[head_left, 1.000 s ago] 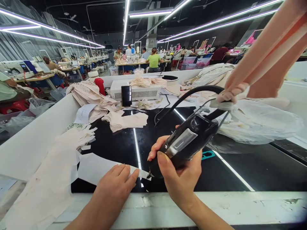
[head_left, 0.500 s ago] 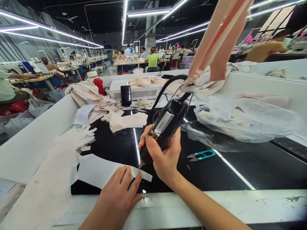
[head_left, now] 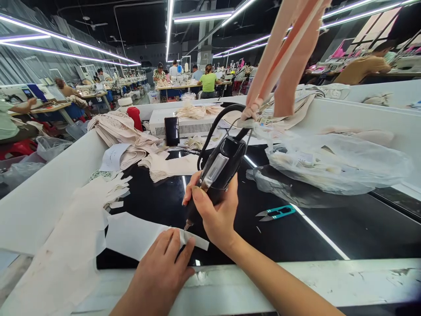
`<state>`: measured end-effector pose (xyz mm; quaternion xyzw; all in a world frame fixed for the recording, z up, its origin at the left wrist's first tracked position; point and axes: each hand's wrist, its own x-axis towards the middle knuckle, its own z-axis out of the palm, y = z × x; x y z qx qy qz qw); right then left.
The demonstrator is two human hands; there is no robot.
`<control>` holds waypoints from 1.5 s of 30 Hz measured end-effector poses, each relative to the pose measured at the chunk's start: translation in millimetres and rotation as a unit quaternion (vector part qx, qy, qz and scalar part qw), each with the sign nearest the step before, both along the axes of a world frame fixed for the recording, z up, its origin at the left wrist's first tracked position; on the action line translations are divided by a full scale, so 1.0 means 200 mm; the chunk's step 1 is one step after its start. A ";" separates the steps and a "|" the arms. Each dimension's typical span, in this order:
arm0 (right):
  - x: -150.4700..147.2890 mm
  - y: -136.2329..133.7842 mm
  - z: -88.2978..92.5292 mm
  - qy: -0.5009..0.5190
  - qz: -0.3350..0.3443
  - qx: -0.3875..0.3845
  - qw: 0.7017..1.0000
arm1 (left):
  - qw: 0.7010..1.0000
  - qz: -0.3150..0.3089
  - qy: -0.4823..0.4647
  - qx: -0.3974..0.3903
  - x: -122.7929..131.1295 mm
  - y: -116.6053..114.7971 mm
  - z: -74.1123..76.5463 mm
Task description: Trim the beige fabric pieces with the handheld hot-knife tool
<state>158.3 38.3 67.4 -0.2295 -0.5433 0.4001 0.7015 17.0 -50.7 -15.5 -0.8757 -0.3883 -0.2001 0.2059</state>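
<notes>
My right hand (head_left: 215,210) is wrapped around a black corded handheld tool (head_left: 212,175) with a metal strip on its side and a narrow pointed tip. That tip meets a pale, flat cut piece (head_left: 131,235) close to its right end, just beyond my left fingertips. My left hand (head_left: 166,259) lies on the piece with fingers apart, pressing it against the black tabletop (head_left: 243,245). Pink fabric strips (head_left: 286,57) are knotted to the tool's upper end, from which it hangs. Teal thread snips (head_left: 276,213) lie to the right of my right hand.
Pale fabric pieces (head_left: 66,237) spread along the left, with another stack (head_left: 171,166) behind. A phone (head_left: 172,131) leans against a white vented box (head_left: 197,127). A clear plastic bag (head_left: 342,162) lies right. White side walls (head_left: 42,197) border the table. Other people work farther back.
My right hand has moved the tool slightly left and down, bringing its tip onto the pale piece near my left fingers. The pink strips swung left. My left hand stayed in place.
</notes>
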 end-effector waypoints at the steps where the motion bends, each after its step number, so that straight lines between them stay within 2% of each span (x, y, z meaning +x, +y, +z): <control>1: -0.01 0.00 0.00 -0.003 0.000 0.002 1.000 | 1.000 0.000 -0.001 0.002 0.00 0.00 0.00; 7: -0.03 0.00 -0.01 -0.028 -0.034 -0.015 0.999 | 1.000 -0.002 -0.025 0.012 0.00 0.01 0.05; 15: 0.00 -0.06 -0.02 -0.021 -0.033 0.009 0.999 | 0.998 0.012 -0.033 -0.057 -0.05 -0.04 0.14; 23: 0.01 -0.11 -0.02 0.005 -0.020 0.025 0.999 | 0.995 0.023 -0.049 -0.082 -0.06 -0.10 0.13; 39: -0.05 -0.06 0.00 0.008 0.014 0.010 1.000 | 0.987 0.016 -0.073 -0.139 -0.07 -0.09 0.11; 45: -0.08 -0.05 0.01 0.032 0.033 0.028 0.999 | 0.988 0.015 -0.083 -0.133 -0.07 -0.10 0.10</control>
